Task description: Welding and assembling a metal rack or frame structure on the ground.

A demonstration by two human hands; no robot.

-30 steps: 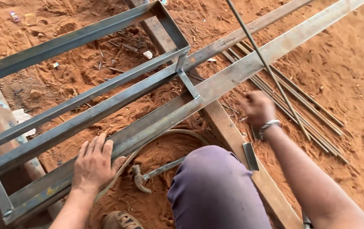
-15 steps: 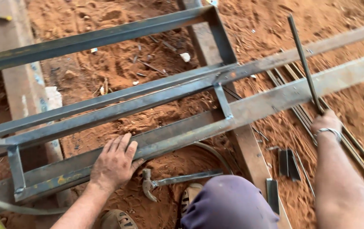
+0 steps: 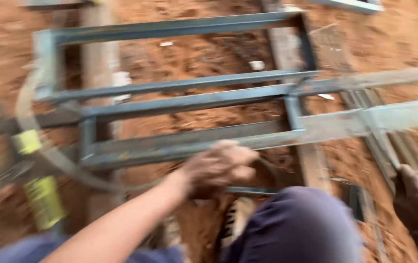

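The picture is blurred by motion. A grey welded steel frame [image 3: 184,102] of long angle bars lies on red sandy ground. My left hand [image 3: 218,168] hovers just below the frame's near bar, fingers curled over the head end of a hammer [image 3: 255,190] whose handle sticks out to the right. The blur hides whether the hand grips it. My right hand [image 3: 416,195], with a metal wristband, is closed around a thin steel rod [image 3: 381,146] that runs up and left across the frame's long bar.
Wooden planks [image 3: 97,58] lie under the frame. A curved cable [image 3: 48,156] and a yellow-wrapped tool [image 3: 43,199] are at the left. More thin rods [image 3: 360,104] lie at the right. My knee in purple trousers [image 3: 301,224] fills the bottom middle.
My left hand has left the frame's bar, where it lay flat, and dropped onto the hammer with fingers curled. The view has swung left. My right hand still holds the rod.
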